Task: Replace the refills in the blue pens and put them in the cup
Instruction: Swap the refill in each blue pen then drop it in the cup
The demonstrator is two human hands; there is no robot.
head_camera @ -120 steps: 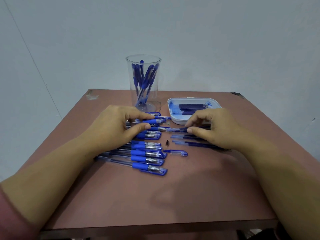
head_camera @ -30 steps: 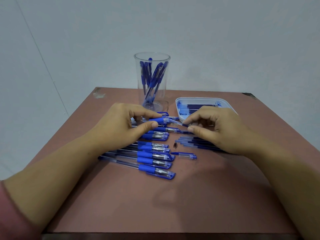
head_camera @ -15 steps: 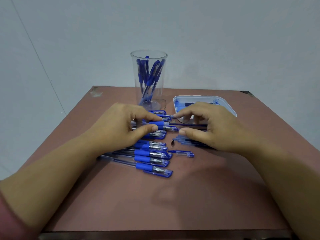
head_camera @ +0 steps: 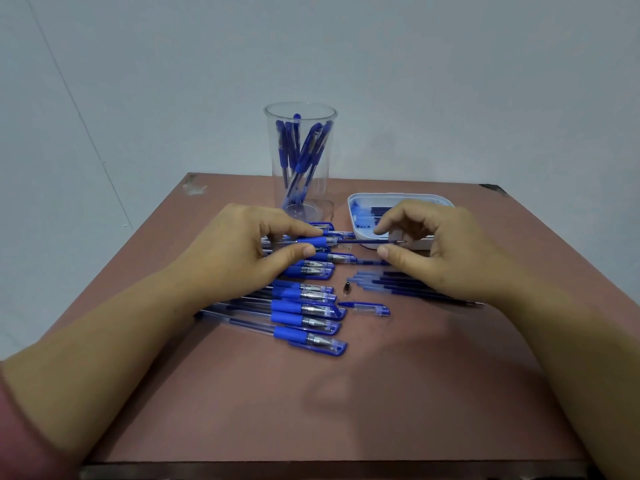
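Note:
My left hand (head_camera: 239,252) pinches a clear pen barrel (head_camera: 317,241) by its blue grip, just above the row of pens. A dark blue refill (head_camera: 374,241) sticks out of the barrel to the right, tip outward. My right hand (head_camera: 443,251) hovers at that tip. Its forefinger lies above the refill and its thumb below, with a gap on both sides. The tall clear cup (head_camera: 300,161) stands behind my left hand with several blue pens in it. A white tray (head_camera: 401,197) of refills lies behind my right hand.
Several capped blue pens (head_camera: 304,323) lie in a row on the brown table (head_camera: 311,403) under my left hand. Loose refills (head_camera: 391,284), a small metal tip (head_camera: 346,287) and a loose pen cap (head_camera: 369,309) lie below my right hand.
My right hand brought a refill to the barrel held in my left hand. Its fingers then came off the refill, which now sticks out of the barrel.

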